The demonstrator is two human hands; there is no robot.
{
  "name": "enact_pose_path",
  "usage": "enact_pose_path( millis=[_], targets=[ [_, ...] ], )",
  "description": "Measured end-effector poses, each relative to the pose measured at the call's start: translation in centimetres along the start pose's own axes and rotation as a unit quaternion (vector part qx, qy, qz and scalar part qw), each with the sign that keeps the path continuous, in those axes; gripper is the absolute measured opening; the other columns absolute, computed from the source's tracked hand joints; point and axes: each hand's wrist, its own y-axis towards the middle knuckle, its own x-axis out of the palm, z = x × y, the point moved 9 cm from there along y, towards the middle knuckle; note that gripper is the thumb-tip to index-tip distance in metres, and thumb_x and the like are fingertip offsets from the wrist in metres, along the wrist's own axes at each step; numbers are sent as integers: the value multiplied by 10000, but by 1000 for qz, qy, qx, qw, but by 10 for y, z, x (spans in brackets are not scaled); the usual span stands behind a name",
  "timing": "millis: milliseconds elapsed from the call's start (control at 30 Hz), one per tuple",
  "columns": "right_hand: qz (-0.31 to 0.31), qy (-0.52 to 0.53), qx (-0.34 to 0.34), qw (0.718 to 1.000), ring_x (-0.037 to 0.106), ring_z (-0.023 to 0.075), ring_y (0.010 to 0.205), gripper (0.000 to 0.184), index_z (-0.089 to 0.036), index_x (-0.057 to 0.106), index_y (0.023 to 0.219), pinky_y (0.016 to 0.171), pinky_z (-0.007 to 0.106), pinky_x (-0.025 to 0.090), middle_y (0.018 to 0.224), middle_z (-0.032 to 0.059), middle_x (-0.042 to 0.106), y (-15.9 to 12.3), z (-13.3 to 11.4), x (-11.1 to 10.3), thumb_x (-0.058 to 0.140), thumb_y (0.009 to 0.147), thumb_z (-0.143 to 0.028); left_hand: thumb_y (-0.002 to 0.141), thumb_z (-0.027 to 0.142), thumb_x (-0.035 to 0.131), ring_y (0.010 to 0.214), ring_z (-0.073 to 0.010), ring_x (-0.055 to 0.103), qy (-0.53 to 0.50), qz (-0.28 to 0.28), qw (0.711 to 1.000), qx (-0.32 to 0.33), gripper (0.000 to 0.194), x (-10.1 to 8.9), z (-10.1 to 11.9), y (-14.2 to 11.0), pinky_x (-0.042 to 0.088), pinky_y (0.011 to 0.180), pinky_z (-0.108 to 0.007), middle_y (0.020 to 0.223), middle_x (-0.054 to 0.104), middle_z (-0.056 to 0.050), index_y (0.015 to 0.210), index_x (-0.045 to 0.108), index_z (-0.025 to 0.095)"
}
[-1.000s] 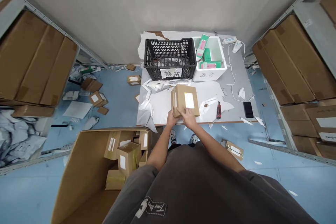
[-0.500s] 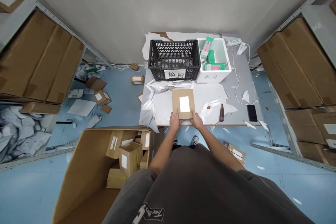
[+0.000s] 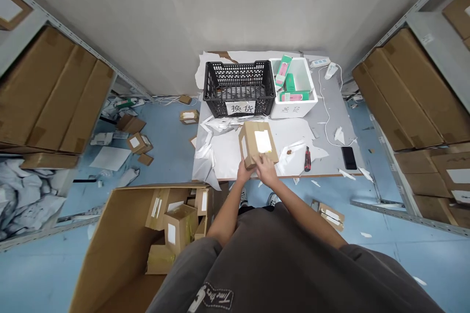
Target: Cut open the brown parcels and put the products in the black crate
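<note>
A small brown cardboard box with white labels on two faces is held at the front of the table, turned so that two sides show. My left hand grips its lower left corner, with part of the fingers hidden by the box. My right hand has its fingers on the near edge of the box, below the larger label. White paper sheeting covers the table under it. To the right lies a red and black utility knife, apart from both hands.
Behind the box stand a black plastic crate and a white foam box holding green and pink packages. A phone lies at the table's right. At lower left, a large open carton contains several boxes. Shelves with cartons flank both sides.
Half a second ago the box faced me label-on, a hand at each side. Now it is turned and tilted, and my right hand has shifted left onto its near edge.
</note>
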Motion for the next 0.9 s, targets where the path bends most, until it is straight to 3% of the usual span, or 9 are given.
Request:
enact_pose_path(
  millis=[67, 133, 200, 267, 333, 433, 600, 767, 900],
  targets=[
    [-45, 9, -33, 998, 396, 360, 1468, 792, -308, 374, 1694, 1174, 526, 404, 1549, 156, 501, -3, -8, 16, 563, 945, -135, 847, 358, 841, 1296, -332, 657, -1, -23, 999, -24, 847, 3, -6, 0, 523, 1106, -475, 1382, 702, -150, 1588, 468, 189],
    [-48, 16, -33, 998, 366, 355, 1500, 807, -287, 382, 1688, 1187, 525, 398, 1591, 156, 471, -7, 0, 22, 590, 923, -137, 840, 345, 842, 1322, -327, 647, 13, -7, 1000, -22, 948, -7, -7, -2, 527, 1104, -470, 1458, 659, -148, 1653, 370, 224],
    [-15, 15, 15, 1000, 306, 367, 1548, 798, -274, 392, 1678, 1212, 542, 372, 1664, 155, 384, -9, 25, 17, 615, 918, -166, 821, 329, 856, 1439, -330, 558, 50, 18, 999, 9, 1116, -19, 1, -6, 500, 1146, -464, 1607, 523, -165, 1720, 199, 255],
    [9, 14, 79, 997, 278, 382, 1569, 823, -271, 372, 1681, 1227, 560, 352, 1699, 156, 321, -10, 56, 11, 652, 910, -205, 825, 310, 854, 1526, -347, 461, 104, 19, 993, 49, 1158, -23, 16, -9, 475, 1178, -468, 1703, 384, -171, 1735, 139, 285],
    [-7, 23, 123, 992, 329, 377, 1548, 871, -267, 334, 1693, 1222, 537, 368, 1671, 168, 352, -8, 80, 12, 689, 898, -227, 839, 301, 847, 1538, -387, 437, 159, -3, 985, 65, 1099, -16, 30, -11, 479, 1169, -489, 1744, 293, -174, 1725, 196, 314],
    [-66, 54, 143, 986, 538, 315, 1378, 852, -257, 280, 1709, 1124, 428, 469, 1493, 158, 520, 0, 94, 23, 655, 944, -242, 872, 326, 827, 1450, -434, 521, 208, -21, 977, 42, 1037, 0, 40, -11, 504, 1117, -516, 1743, 245, -208, 1720, 230, 322],
    [-86, 37, 158, 983, 659, 268, 1116, 762, -246, 317, 1694, 956, 343, 531, 1331, 132, 570, 10, 88, 30, 623, 996, -269, 923, 404, 780, 1326, -417, 612, 207, -5, 978, 22, 1003, 6, 38, -9, 514, 1090, -526, 1675, 315, -229, 1732, 194, 317],
    [-42, 14, 120, 992, 601, 293, 1190, 689, -274, 406, 1662, 1017, 380, 517, 1283, 133, 576, 6, 63, 13, 620, 1008, -272, 900, 460, 814, 1448, -370, 525, 120, 5, 990, 69, 1051, -13, 29, -11, 486, 1156, -482, 1642, 362, -173, 1733, 186, 333],
    [23, 5, 51, 998, 503, 353, 1333, 629, -299, 450, 1658, 1131, 498, 463, 1412, 171, 520, -6, 24, -5, 560, 1038, -293, 771, 485, 921, 1531, -336, 432, 23, 29, 996, 82, 1266, -23, 16, -11, 418, 1225, -448, 1588, 454, -170, 1741, 135, 275]
  ],
)
